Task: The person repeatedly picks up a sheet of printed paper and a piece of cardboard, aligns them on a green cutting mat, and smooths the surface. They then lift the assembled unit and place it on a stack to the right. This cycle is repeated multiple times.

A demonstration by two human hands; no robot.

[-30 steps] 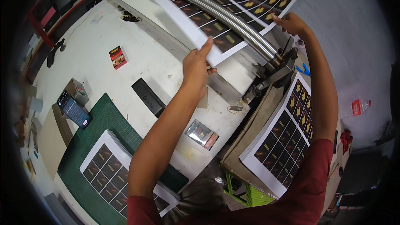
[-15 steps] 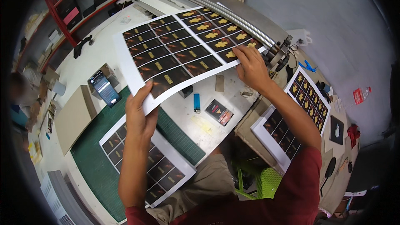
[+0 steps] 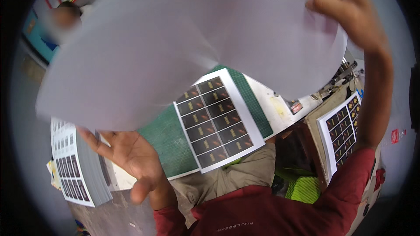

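While the right hand [image 3: 352, 11] is raised high in the upper right of the frame, I see its thumb lying against the large sheet [image 3: 188, 39], and it seems to pinch the edge there; the other fingers are partly cut off by the border. Its forearm rises steeply along the right side, and the wrist bends inward to the left. The sheet hangs curved and blurred across the upper half, its plain side toward me.

At lower left, I see the left hand [image 3: 131, 155] with palm turned upward, fingers stretched and spread, thumb dropping away from them. Its fingertips are at the sheet's lower left edge, but I cannot tell if they touch it.

Below the sheet, in the middle, a pile of printed sheets [image 3: 218, 124] lies on the green mat [image 3: 168, 142]. A taller paper stack [image 3: 74, 166] stands beside the left hand, and another pile [image 3: 341, 126] lies at right, near the right forearm.
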